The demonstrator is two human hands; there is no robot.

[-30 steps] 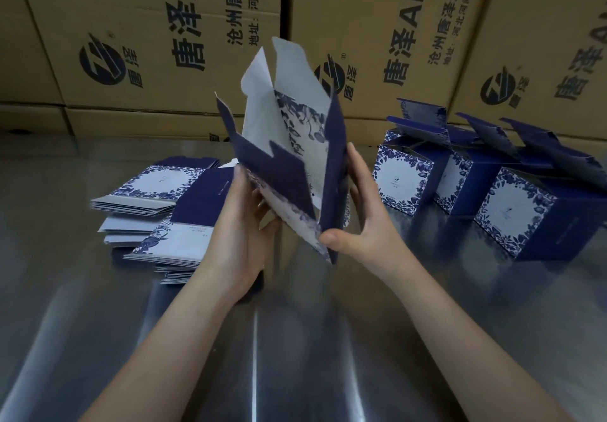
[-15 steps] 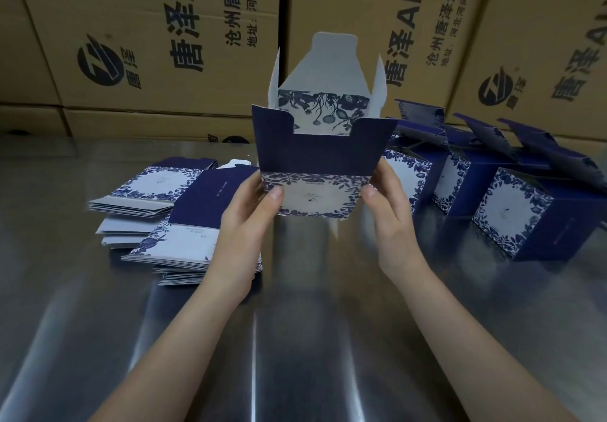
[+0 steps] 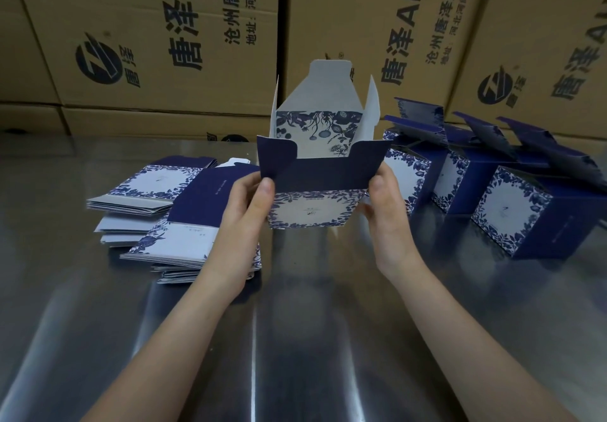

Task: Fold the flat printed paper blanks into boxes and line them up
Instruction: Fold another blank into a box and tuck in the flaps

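The half-formed box (image 3: pixel 315 213) is held up in the air over the middle of the worktop (image 3: pixel 295 339), between the blanks on the left and the finished boxes on the right. Its floral white front panel faces the camera. The top is open: the navy front flap (image 3: pixel 323 168) stands up with a notch cut in its upper edge, the white-backed rear flap (image 3: pixel 328 86) rises tallest behind it, and two narrow side flaps stand at either side.

The left hand (image 3: pixel 244 214) grips the box's left edge, thumb pressed on the corner of the front flap, fingers curled round behind. The right hand (image 3: pixel 387 214) grips the right edge in the same way, thumb on the flap's right corner, fingers out of sight behind the side wall. Both forearms reach in from the bottom of the view.

The flat blanks (image 3: pixel 184 234) lie in loose, overlapping piles left of the left hand, some navy side up, some showing the floral panel. Three finished boxes (image 3: pixel 512 214) stand in a row on the right, flaps up; the one nearest the held box is partly hidden by the right hand. Brown printed cartons (image 3: pixel 157 37) are stacked along the far edge of the worktop.
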